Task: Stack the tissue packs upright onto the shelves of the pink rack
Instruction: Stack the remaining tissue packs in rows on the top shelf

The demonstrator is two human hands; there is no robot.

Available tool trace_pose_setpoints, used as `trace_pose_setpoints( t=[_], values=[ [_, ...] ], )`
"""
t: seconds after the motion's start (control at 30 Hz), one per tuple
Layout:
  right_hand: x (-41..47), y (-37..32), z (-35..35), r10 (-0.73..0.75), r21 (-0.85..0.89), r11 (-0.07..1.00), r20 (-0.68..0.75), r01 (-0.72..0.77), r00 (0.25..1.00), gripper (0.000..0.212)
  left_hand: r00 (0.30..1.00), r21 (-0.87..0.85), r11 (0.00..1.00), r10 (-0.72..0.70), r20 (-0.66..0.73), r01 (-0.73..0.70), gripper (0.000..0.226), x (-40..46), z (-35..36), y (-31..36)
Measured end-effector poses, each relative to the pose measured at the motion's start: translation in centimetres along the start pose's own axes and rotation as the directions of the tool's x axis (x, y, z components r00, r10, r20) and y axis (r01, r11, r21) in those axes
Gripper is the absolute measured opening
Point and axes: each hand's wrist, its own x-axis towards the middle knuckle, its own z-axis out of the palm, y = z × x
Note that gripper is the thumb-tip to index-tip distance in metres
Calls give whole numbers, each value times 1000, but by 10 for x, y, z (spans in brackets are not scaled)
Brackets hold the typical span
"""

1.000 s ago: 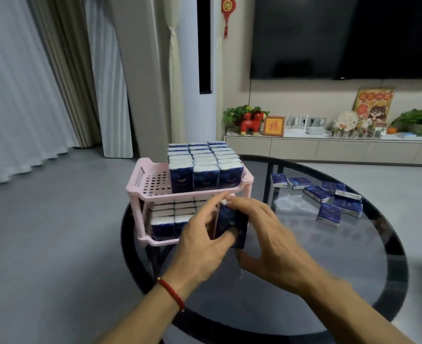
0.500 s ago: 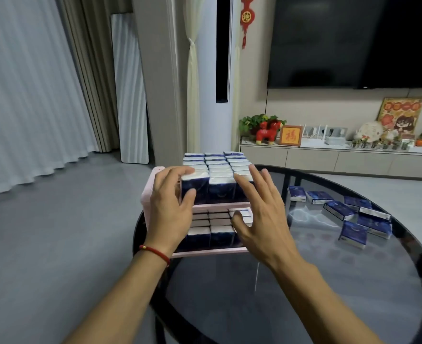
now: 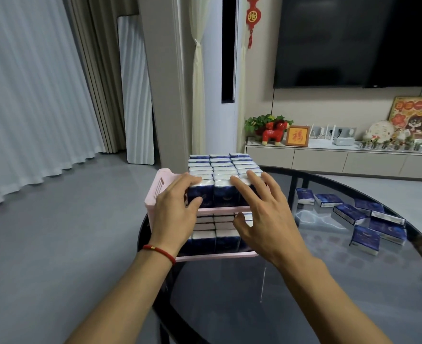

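Both hands, the left point(image 3: 177, 207) and the right point(image 3: 262, 214), have stayed spread flat on the front packs point(image 3: 223, 192) of the rack point(image 3: 159, 187), holding nothing. The pack held 1 second ago is gone from them, and 7 loose packs point(image 3: 365, 239) lie right of the rack on the worktop point(image 3: 329, 294).

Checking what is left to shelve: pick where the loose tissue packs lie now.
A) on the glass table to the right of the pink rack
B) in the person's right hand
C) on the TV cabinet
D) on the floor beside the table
A: the loose tissue packs lie on the glass table, right of the pink rack; both hands rest spread on the shelved packs.
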Motion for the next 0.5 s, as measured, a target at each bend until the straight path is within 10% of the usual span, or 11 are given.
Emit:
trace_pose_setpoints(
  t=[0.13,0.27,0.37,0.5],
  values=[
    [9,1,-21,149,435,889,15,-140,989,70,990,-38,998,-52,132,57,60,0,-8,12],
    [49,2,-47,369,794,464,229,-392,901,63,890,-318,842,-352,289,436,75,27,-9,31],
    [81,7,-54,389,841,96,461,-532,798,65,786,-502,606,-467,405,618,42,57,-8,43],
    [100,18,-41,322,756,-99,640,-647,698,83,714,-524,485,-492,498,700,41,73,4,35]
  ],
)
